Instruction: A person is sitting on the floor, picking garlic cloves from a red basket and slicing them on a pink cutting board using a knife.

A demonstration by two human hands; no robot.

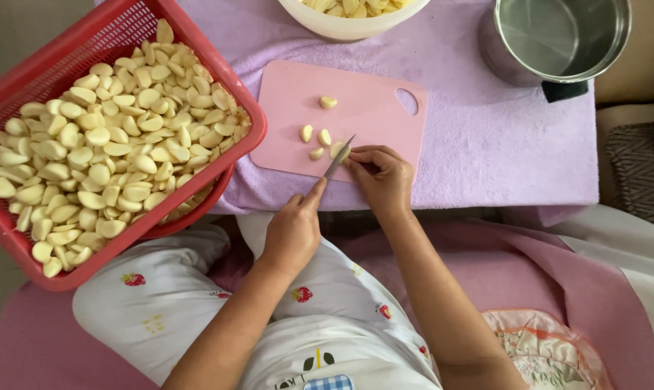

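My left hand [293,227] grips a small knife [339,158], index finger stretched along the blade's back. The blade tip rests on a peeled garlic clove [337,149] at the near edge of a pink cutting board [370,108]. My right hand [382,177] pins that clove with its fingertips. Three more cloves [315,139] lie just left of the blade, and one garlic piece [328,102] lies farther up the board.
A red plastic basket [257,132] heaped with peeled garlic sits to the left, partly on my lap. A white bowl [349,27] of garlic and a steel pot [558,36] stand at the back on a lilac cloth [486,137].
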